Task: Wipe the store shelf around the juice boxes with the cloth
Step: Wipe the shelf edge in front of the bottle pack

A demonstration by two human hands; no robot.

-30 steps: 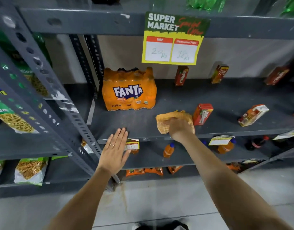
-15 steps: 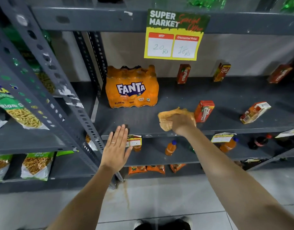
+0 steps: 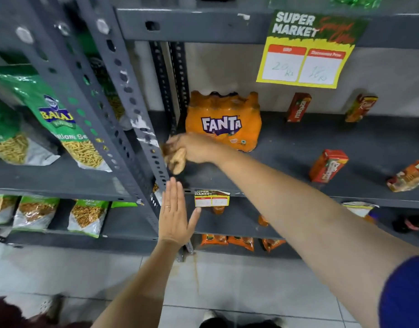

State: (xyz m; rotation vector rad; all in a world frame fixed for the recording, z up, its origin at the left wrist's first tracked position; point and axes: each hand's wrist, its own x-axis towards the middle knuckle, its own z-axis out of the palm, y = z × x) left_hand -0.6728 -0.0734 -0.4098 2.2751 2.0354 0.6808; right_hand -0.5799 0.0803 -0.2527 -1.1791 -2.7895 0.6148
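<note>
My right hand grips a bunched yellow cloth at the far left end of the grey shelf, just in front of the Fanta pack and against the upright post. My left hand is flat and open, fingers together, resting against the shelf's front edge below the cloth. Red juice boxes stand on the shelf: one near the front, two at the back, and one lying tilted at the right.
An orange Fanta multipack stands at the shelf's left back. A perforated grey upright borders the left. Snack bags fill the neighbouring rack. A yellow price sign hangs above; a small price tag sits on the shelf edge.
My right hand has swept the cloth left along the shelf, from beside the front juice box to the left end by the upright. The left hand stays on the shelf edge.
</note>
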